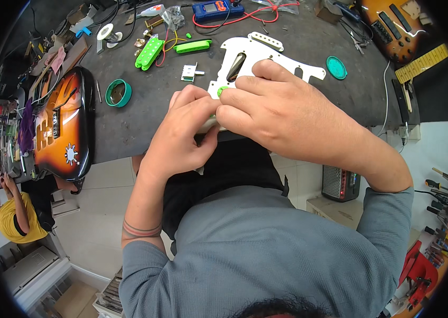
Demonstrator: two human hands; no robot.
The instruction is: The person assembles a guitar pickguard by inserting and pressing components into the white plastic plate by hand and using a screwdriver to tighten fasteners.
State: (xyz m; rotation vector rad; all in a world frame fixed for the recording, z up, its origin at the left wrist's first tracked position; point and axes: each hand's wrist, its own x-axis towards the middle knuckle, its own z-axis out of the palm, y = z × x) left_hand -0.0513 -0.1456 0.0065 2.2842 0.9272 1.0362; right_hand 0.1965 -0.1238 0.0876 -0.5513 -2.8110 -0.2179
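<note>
A white guitar pickguard (258, 54) lies partly over the bench's near edge, with slots and holes cut through it. My left hand (181, 130) is closed around its near corner, thumb below and fingers above. My right hand (282, 106) comes in from the right, its fingertips pinched together at that same corner, beside the left fingers. A small green knob (221, 91) shows right by the right fingers. What the right fingertips grip is hidden between the two hands. A white pickup (265, 41) with a row of dots sits at the pickguard's far edge.
Around lie green pickups (150, 53), a switch (192, 72), a teal tub (118, 93), its lid (336, 68), a solder spool (106, 34) and a blue meter (217, 9). Sunburst guitar bodies stand left (67, 127) and far right (393, 32). A person in yellow (22, 217) works at left.
</note>
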